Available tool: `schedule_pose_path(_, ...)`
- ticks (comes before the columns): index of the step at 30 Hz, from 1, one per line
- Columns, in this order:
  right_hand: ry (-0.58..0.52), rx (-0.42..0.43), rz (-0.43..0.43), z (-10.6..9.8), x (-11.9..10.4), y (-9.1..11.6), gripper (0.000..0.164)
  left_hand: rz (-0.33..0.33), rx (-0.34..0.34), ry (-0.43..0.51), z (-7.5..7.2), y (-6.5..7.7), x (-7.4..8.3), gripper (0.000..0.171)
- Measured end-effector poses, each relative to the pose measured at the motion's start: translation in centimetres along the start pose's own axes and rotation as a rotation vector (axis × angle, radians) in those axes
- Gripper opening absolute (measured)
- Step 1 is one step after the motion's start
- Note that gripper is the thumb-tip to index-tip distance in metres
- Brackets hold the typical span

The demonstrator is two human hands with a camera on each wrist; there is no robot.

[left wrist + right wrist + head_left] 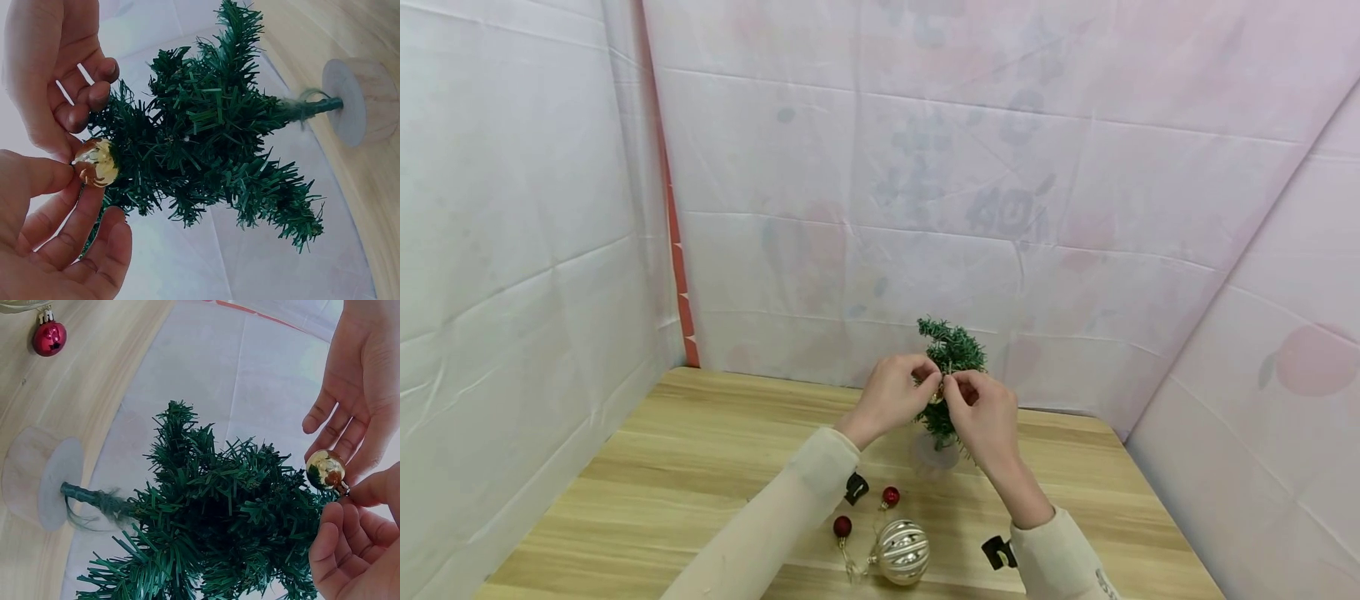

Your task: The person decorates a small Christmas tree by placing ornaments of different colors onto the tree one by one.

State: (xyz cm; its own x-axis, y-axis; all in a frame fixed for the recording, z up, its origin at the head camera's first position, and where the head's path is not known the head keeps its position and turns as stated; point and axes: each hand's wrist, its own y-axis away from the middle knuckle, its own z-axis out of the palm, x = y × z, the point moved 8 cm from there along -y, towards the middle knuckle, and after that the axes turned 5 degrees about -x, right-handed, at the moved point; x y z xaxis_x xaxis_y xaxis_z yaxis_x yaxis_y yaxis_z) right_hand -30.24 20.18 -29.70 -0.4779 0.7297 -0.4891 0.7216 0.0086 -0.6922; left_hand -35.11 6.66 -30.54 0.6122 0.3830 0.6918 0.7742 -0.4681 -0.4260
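A small green artificial Christmas tree (pixel 953 346) stands on a pale round base (pixel 381 103) near the back of the table. In front of its upper branches, a small shiny gold ball ornament (pixel 325 469) hangs at the fingertips of both hands. The left hand (pixel 891 393) pinches the top of the ornament between thumb and forefinger. From the other side, the right hand (pixel 988 417) pinches at its metal cap, thumb against forefinger. Both hands' fingertips almost meet there, and they hide the ornament's loop. The other fingers are loosely bent beside the needles.
On the table (pixel 700 467), nearer the person, lie a large ribbed champagne-coloured ball (pixel 902 552), a dark red ball (pixel 842 526) and a shiny red ball (pixel 891 497). Small black pieces show beside both sleeves. Hanging white cloth (pixel 850 275) encloses the back and sides.
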Motion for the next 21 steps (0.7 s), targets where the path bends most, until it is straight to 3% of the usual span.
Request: schedule_pose_path(21,-0.033,-0.019,-0.005,0.07,0.05,0.38,0.010,0.059,0.033,-0.004,-0.54,0.64,-0.41,0.019)
